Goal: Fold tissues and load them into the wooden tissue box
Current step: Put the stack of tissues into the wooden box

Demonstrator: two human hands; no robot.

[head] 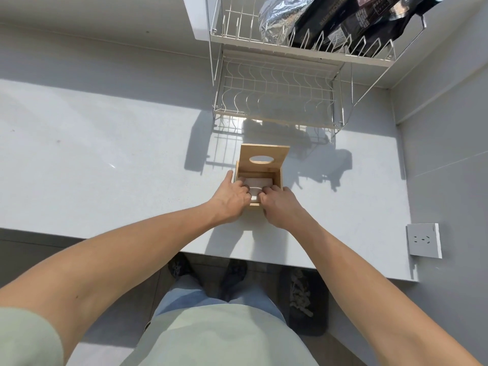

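Observation:
The wooden tissue box (277,178) stands on the grey counter, its top open. Its lid (264,157), with an oval hole, leans upright at the far side. A stack of white folded tissues (260,184) lies inside the box. My left hand (232,198) reaches over the near left rim, fingers down inside on the tissues. My right hand (280,206) does the same over the near right rim. Fingertips of both hands press on the stack; the near part of the tissues is hidden by them.
A white wire dish rack (277,101) stands just behind the box, with dark and foil bags (330,19) on its upper shelf. A wall socket (423,240) is at the right. The counter's front edge (237,256) runs below my forearms.

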